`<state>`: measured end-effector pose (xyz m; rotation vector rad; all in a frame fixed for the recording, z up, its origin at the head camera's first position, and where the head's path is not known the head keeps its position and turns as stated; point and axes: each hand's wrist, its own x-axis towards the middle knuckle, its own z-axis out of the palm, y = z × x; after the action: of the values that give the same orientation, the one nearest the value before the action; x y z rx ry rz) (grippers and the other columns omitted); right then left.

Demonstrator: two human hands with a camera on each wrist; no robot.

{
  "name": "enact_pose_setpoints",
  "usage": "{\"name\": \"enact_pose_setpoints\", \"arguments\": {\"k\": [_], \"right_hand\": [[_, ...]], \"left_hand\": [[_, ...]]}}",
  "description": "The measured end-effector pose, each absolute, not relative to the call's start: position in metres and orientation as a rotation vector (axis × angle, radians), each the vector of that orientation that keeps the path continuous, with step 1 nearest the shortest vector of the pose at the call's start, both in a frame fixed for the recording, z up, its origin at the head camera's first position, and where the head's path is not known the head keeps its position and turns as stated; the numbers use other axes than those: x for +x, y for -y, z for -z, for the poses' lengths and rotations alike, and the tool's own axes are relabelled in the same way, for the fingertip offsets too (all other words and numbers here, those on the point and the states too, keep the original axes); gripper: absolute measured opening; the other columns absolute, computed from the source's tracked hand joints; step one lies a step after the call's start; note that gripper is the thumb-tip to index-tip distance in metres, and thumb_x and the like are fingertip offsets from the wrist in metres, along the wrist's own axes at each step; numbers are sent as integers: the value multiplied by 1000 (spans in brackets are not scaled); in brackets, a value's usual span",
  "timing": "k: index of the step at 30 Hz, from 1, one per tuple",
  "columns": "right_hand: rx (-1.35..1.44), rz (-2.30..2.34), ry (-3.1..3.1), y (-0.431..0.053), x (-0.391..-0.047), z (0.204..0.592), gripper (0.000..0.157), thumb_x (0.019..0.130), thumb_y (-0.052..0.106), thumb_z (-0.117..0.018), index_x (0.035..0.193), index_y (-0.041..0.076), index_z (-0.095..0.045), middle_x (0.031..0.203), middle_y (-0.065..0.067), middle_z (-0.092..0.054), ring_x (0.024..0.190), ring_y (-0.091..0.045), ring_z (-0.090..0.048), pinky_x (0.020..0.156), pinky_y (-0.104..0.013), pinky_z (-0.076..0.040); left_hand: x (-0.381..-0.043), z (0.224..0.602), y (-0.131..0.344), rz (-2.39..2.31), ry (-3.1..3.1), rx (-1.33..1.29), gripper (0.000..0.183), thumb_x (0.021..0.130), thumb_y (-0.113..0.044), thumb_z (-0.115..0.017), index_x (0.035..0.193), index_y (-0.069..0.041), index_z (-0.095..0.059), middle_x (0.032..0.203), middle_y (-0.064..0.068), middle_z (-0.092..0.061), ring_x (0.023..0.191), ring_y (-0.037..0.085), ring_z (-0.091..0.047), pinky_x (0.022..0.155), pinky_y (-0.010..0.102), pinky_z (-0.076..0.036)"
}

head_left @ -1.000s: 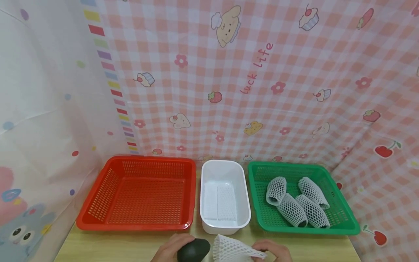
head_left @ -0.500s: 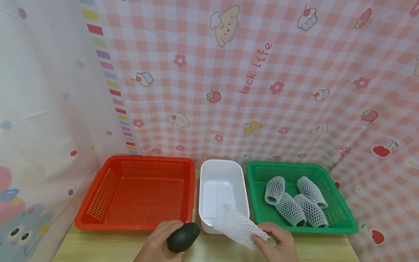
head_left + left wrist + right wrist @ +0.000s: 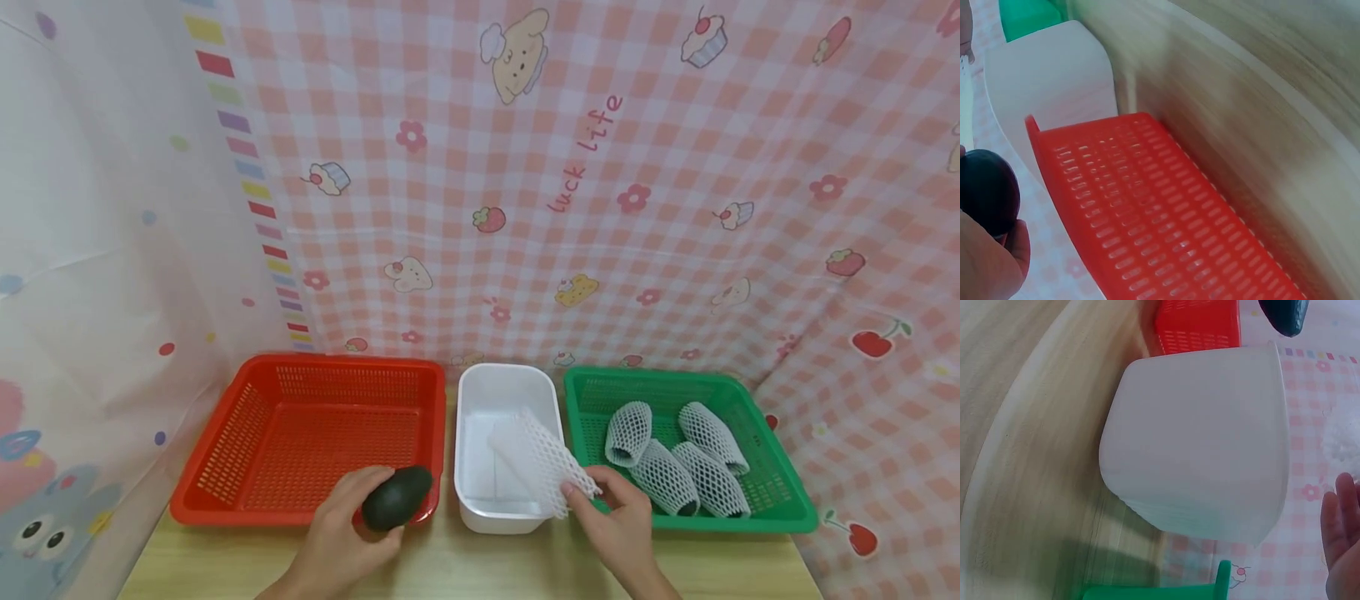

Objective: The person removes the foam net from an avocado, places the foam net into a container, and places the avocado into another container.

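Note:
My left hand point(image 3: 341, 525) grips a dark green avocado point(image 3: 397, 498), fingers over its far side and thumb at its near end. Avocado and hand are at the front right corner of the red basket point(image 3: 432, 417), overlapping its rim in the head view. Between thumb and fingers, my right hand point(image 3: 618, 521) pinches one end of a white foam net sleeve point(image 3: 536, 458). The sleeve hangs limp over the white bin point(image 3: 502, 523), its free end toward the bin's inside. In the right wrist view, the sleeve point(image 3: 1342, 440) shows at the right edge, beyond the fingertips.
At the right, the green basket point(image 3: 720, 523) holds several net-sleeved items point(image 3: 667, 477), dark at their open ends. The white bin stands between the two baskets on a wooden table point(image 3: 465, 571). A pink checked cloth point(image 3: 450, 183) hangs behind them.
Both hands have moved forward from the table's front edge. The avocado has gone left, to the red basket's corner, and the foam net sleeve has come over the white bin.

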<state>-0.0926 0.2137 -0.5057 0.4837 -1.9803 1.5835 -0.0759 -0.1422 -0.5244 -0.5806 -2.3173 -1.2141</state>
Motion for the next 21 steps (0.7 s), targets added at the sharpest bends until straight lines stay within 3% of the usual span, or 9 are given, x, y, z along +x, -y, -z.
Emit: {"name": "enact_pose_setpoints", "arguments": {"k": [3,11,16,21], "right_hand": [[400,-1563,1983,-208,-98,504,28,74,-24,-78,94,-5,-74,86,-12,-74,77,-4,-66,68,-15,-54],[130,-1575,2121,-193,-112,500,20,79,-10,-84,95,0,-76,88,-12,-75,69,-5,-65,66,-16,-53],[79,-1564,2157,-183,-120,503,19,81,-4,-86,96,-1,-76,87,-11,-75,71,-4,-65,65,-15,-53],[30,-1539,2216,-176,-126,505,18,82,2,-87,94,1,-75,72,-3,-68,62,-5,-59,55,-17,-49]], "left_hand": [[-82,524,143,1217,2333,-539,73,61,0,-94,128,-13,-69,126,0,-69,110,18,-64,83,34,-60],[-98,528,148,1219,2387,-416,67,63,-1,-95,125,-10,-72,120,0,-70,106,19,-64,78,32,-60],[-105,528,150,1205,2487,-318,65,66,-5,-94,127,-8,-71,123,4,-70,110,23,-64,82,40,-60],[-111,528,152,1204,2577,-252,64,70,-10,-94,129,-6,-69,125,6,-69,113,25,-64,87,48,-58]]}}
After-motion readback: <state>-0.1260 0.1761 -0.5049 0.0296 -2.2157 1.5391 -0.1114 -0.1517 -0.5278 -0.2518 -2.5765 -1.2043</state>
